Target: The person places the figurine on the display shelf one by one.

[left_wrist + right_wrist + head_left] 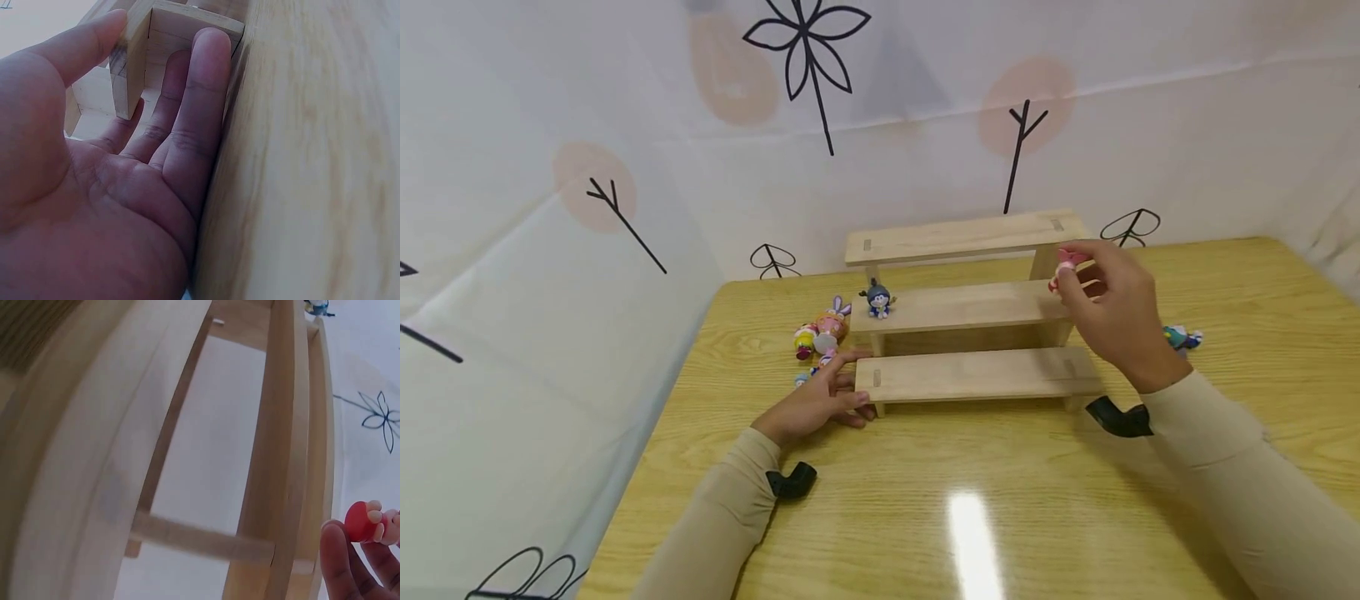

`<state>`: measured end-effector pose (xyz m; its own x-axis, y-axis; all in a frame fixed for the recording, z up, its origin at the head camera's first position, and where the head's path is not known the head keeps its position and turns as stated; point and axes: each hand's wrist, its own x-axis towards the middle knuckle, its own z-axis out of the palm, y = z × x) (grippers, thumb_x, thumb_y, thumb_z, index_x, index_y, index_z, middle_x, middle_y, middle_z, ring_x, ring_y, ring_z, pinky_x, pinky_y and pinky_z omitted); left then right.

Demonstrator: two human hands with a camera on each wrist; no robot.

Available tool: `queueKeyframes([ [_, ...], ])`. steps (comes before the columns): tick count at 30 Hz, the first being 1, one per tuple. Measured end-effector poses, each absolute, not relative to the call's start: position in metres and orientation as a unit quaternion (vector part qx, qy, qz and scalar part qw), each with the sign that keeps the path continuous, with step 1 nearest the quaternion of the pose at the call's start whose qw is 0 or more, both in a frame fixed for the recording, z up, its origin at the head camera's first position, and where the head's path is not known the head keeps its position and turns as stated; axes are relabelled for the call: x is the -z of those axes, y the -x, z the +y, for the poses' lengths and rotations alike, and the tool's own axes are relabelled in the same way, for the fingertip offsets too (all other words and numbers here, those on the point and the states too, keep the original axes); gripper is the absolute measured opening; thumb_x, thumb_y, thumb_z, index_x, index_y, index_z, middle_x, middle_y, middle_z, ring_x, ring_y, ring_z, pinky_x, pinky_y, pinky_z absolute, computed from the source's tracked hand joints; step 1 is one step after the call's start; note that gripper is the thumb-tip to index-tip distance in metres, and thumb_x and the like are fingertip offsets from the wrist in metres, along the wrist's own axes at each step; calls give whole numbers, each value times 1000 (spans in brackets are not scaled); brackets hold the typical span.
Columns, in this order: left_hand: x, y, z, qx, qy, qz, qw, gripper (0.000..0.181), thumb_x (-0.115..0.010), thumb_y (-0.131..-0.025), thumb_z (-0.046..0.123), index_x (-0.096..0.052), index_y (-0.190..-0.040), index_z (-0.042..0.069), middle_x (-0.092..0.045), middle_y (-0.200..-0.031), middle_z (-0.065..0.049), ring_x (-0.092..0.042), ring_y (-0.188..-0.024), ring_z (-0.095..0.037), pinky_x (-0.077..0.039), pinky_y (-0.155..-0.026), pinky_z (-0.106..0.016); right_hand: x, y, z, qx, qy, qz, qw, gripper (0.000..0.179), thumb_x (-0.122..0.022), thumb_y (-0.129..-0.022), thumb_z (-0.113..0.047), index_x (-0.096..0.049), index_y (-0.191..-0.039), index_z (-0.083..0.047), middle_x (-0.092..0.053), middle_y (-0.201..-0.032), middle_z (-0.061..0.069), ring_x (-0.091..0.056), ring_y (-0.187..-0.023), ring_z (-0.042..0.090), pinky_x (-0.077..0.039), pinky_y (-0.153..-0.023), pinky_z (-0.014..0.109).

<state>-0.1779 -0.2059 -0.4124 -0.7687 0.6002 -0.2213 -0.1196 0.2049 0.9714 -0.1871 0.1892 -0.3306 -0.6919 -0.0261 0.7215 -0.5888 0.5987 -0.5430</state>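
Note:
A three-step wooden display stand (970, 371) stands on the table. My left hand (820, 400) holds the left end of its lowest step; in the left wrist view the thumb lies against the board (131, 69), with the fingers on the other side. Over the right end of the middle step, my right hand (1112, 304) pinches a small pink figurine (1063, 273) between thumb and fingers. The right wrist view shows the red base of that figurine (369, 525). A figurine in a dark blue hat (878, 302) stands upright at the middle step's left end.
Several figurines (829, 327) lie together on the table left of the stand, partly behind my left hand. Another colourful figurine (1182, 337) lies right of it, beyond my right wrist. Patterned white cloth (910, 175) hangs behind the wooden table (880, 508).

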Motion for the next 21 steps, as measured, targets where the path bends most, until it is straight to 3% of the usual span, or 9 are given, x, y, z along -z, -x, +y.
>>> queueKeyframes([
  [7,413,177,-206,-610,-167,716,295,65,-60,-102,19,-23,-155,29,-55,-134,-23,-69,-105,-25,-60,-89,-42,329,195,165,-401,-212,-832,319,28,-57,-96,-6,-62,-123,2,-65,-97,14,-55,-81,-15,-44,-72,-1],
  [14,412,177,-206,-611,-172,715,293,64,-60,-102,19,-24,-154,29,-55,-135,-24,-70,-104,-24,-60,-88,-42,331,202,142,-391,-239,-842,283,27,-58,-99,-8,-61,-124,2,-65,-101,13,-69,-81,22,-45,-73,0],
  [21,414,177,-205,-614,-170,714,291,66,-60,-101,19,-23,-155,27,-55,-133,-24,-70,-103,-24,-60,-88,-42,335,207,123,-401,-255,-847,239,26,-58,-102,-16,-61,-125,-4,-68,-106,10,-72,-85,20,-51,-78,7],
])
